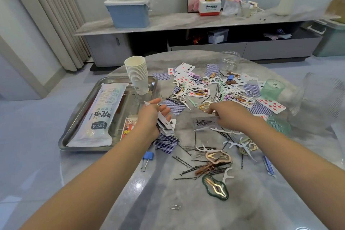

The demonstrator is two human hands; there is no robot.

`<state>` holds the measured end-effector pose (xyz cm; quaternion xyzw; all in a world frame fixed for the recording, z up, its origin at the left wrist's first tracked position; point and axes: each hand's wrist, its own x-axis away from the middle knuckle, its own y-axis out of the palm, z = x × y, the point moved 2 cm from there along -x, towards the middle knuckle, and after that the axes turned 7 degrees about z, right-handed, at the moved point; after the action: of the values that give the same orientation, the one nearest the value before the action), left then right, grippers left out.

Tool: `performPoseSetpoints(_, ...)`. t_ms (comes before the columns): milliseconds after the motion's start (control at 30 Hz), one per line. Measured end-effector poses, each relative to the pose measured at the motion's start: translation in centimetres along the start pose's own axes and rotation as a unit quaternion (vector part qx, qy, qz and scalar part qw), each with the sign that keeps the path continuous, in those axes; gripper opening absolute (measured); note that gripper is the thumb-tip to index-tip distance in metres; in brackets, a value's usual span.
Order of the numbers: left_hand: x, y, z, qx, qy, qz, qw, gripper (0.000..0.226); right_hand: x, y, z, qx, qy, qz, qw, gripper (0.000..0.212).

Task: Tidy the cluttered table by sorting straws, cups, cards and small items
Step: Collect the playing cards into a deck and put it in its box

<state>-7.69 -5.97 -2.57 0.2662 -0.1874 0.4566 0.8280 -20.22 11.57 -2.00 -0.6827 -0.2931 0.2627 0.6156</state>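
Left hand (152, 117), at the centre of the frame, grips a small stack of playing cards (166, 126), fingers curled round it, with one more card pinched at the fingertips. Just right of centre, the right hand (226, 114) reaches down onto a single card (204, 123) lying on the table (130, 201); its fingertips touch the card's edge, but the blur hides whether they have closed on it (I cannot tell).

Card-gathering looks to be the step in hand. Straws and cups seem already sorted: the packet of straws (99, 115) lies in the metal tray (74, 142) at left, with the stacked paper cups (137, 73) at the tray's upper end. Many loose cards (270, 105) remain among floss picks and hairpins toward the upper right.

Next, the flat card likely needs lifting by an edge, then sliding onto the stack.
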Motion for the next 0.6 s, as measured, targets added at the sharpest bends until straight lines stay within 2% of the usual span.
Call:
performPoseSetpoints(100,0.1,0.2,-0.2,0.007,-0.007,-0.014,1.0,0.035,-0.2,-1.0,0.2,-0.009,0.035,0.037,0.999,0.036)
performPoseSetpoints(167,0.0,0.2,-0.4,0.02,-0.015,-0.022,0.999,0.027,-0.3,-1.8,-0.1,-0.136,0.073,0.062,0.986,0.027)
performPoseSetpoints(200,-0.1,0.2,-0.4,0.028,-0.018,-0.026,0.999,0.02,-0.2,-2.0,-0.6,-0.244,0.105,0.065,0.962,0.022)
performPoseSetpoints(267,0.1,0.2,-0.4,0.043,-0.022,-0.04,0.998,0.016,0.1,-2.2,-1.9,-0.475,0.174,0.033,0.862,0.02)
performPoseSetpoints(333,0.1,0.3,-0.4,0.044,0.0,-0.071,0.997,0.025,0.2,-2.0,-3.5,-0.613,0.212,-0.018,0.761,0.022)
performPoseSetpoints(367,0.0,0.3,-0.4,0.038,0.014,-0.085,0.996,0.032,0.1,-1.9,-4.4,-0.651,0.221,-0.043,0.725,0.022)
performPoseSetpoints(433,-0.1,0.3,-0.2,0.024,0.032,-0.1,0.994,0.042,-0.1,-1.7,-5.9,-0.693,0.226,-0.085,0.68,0.02)
performPoseSetpoints(533,-0.6,-0.1,0.3,0.03,0.051,-0.07,0.996,0.029,-0.6,-0.9,-7.7,-0.694,0.209,-0.143,0.674,0.013)
performPoseSetpoints(567,-0.8,-0.4,0.6,0.028,0.057,-0.052,0.997,0.027,-0.9,-0.5,-8.0,-0.683,0.203,-0.149,0.686,0.01)
performPoseSetpoints(600,-0.8,-0.6,0.9,0.029,0.058,-0.037,0.997,0.029,-1.1,-0.1,-8.1,-0.658,0.197,-0.139,0.713,0.007)
